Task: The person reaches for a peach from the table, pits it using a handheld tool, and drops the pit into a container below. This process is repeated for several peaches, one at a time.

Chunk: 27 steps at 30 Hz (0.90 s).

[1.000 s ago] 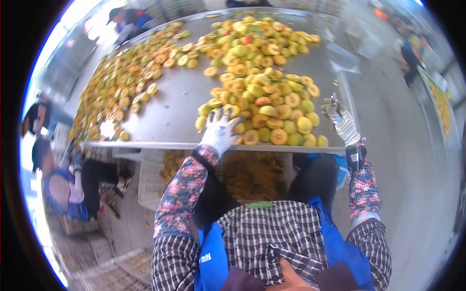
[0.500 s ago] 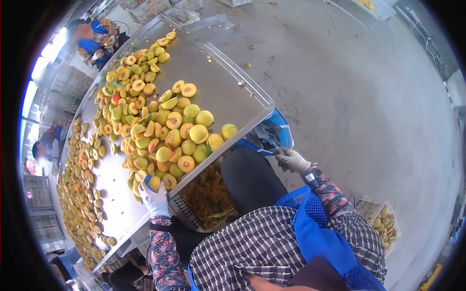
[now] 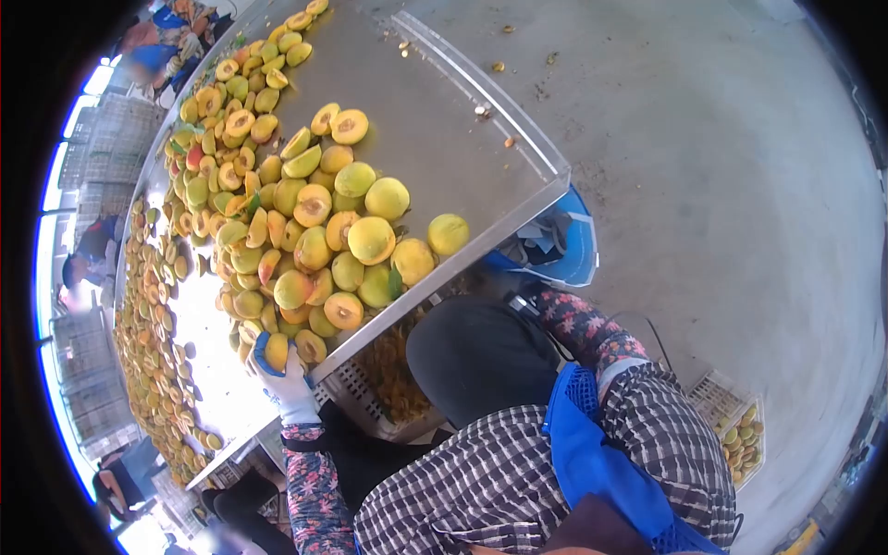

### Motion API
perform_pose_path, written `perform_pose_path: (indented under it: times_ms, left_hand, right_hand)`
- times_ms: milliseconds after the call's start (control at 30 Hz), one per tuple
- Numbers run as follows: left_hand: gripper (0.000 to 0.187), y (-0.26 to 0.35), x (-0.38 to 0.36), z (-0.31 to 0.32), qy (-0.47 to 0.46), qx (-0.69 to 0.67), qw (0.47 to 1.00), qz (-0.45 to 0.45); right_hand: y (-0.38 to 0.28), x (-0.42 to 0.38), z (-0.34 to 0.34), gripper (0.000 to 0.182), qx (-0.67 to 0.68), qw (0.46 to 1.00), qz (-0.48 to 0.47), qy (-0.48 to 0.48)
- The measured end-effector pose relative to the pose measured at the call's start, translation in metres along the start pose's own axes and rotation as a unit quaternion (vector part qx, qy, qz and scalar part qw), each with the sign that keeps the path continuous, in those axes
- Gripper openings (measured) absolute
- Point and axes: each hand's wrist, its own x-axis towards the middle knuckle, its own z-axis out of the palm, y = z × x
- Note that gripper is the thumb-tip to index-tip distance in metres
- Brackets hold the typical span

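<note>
Yellow peaches (image 3: 372,240), many of them cut in half with brown centres showing, lie heaped on a metal table (image 3: 444,139). At the table's near edge my left hand (image 3: 289,390), in a white glove with blue fingers, is closed around a peach (image 3: 276,351). Another cut peach (image 3: 310,346) lies right beside it. My right hand (image 3: 509,285) is low by my knee, below the table's edge and close to a blue bucket (image 3: 580,245). It is blurred and partly hidden, so its fingers and anything in them cannot be made out.
Under the table edge stands a crate (image 3: 370,398) of brown-orange scraps. Behind my right side is a white crate (image 3: 758,435) of fruit. More cut fruit (image 3: 153,351) covers the table's far left part. Other people (image 3: 88,264) are along the left side.
My right hand has moved from beyond the blue bucket in toward my knee, below the table edge. My left hand stays on a peach at the heap's edge. The view has shifted closer.
</note>
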Motion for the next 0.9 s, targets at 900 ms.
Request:
perform_pose_path:
  times_ms: [900]
  left_hand:
    - [0.042,0.034,-0.008,0.003,-0.05,0.015,0.998,-0.023]
  right_hand:
    - [0.001,0.026,-0.041,0.05,0.023,0.966,0.24,0.094]
